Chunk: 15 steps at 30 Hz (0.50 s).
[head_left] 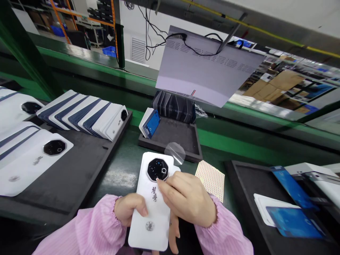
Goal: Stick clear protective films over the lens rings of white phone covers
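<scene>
White, round-cornered, phone-shaped panel [155, 214] between two hands

Panel is held low in front of the wearer, camera end pointing away. Left hand [130, 207] wraps its left side: thumb on the white face, fingers passing beneath and showing at the right edge. Right hand [187, 198] bends over the upper part, thumb and forefinger tips pressed together at the lower rim of the glossy black octagonal camera window [157, 169]; cannot tell whether they pinch a small piece.

Beyond: a clear round film disc [174, 152] at the near rim of a small black tray [179, 134]. Cream sheet of red dots [211, 179] lies on the dark green bench [117, 166], right of the disc. Far left, a leaning row of white and dark blue panels [79, 111].
</scene>
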{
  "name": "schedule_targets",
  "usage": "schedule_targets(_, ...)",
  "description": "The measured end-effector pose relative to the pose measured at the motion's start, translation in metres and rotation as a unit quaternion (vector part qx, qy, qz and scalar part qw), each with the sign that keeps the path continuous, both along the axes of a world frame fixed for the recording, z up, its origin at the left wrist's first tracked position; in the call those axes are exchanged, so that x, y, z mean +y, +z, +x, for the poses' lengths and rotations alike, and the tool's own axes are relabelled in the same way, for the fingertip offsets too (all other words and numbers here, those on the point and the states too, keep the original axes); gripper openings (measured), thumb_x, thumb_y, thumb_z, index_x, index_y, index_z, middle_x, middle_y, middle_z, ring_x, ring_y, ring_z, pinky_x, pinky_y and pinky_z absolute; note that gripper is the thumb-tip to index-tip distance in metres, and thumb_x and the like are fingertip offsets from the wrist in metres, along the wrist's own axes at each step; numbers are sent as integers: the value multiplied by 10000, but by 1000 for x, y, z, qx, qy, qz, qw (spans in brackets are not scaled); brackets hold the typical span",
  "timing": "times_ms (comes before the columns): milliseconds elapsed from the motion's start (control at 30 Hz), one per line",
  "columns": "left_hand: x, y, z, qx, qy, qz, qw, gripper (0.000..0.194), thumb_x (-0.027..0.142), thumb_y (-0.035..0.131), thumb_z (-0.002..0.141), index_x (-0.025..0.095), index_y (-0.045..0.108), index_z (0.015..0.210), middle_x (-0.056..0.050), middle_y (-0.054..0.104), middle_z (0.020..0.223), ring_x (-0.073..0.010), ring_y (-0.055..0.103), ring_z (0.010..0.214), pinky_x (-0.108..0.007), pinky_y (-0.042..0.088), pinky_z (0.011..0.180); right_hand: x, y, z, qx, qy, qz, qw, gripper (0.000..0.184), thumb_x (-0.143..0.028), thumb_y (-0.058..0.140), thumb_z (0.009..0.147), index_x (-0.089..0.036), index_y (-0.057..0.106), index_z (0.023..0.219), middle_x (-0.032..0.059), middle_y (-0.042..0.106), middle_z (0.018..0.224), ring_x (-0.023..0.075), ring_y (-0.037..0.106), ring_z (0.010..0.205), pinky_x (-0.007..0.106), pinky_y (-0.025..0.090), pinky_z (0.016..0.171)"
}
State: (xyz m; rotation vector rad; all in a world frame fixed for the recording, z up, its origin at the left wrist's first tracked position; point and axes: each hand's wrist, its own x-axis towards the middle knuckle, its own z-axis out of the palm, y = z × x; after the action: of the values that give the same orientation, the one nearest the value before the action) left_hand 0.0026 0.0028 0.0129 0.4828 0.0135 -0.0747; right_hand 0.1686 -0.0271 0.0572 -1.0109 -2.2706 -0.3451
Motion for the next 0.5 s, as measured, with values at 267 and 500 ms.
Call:
schedule_targets(267,0,-2,0,4,6,18,1000,611,300,403,462,23,630,957,-137,668,765,-212,550,476,-313,395,503,1,2,-1,13,3,-1,1000,107,-60,559,791,-112,639,840,-3,551,561,110,434,520,253,330,446)
schedule_targets(500,1,4,1,7,21,53,998,606,296,398,438,19,652,913,-150,665,790,-255,563,617,-348,414,569,1,1,-2,8,1,-2,1000,115,-62,557,788,-111,640,851,-2,556,561,111,427,518,257,325,446)
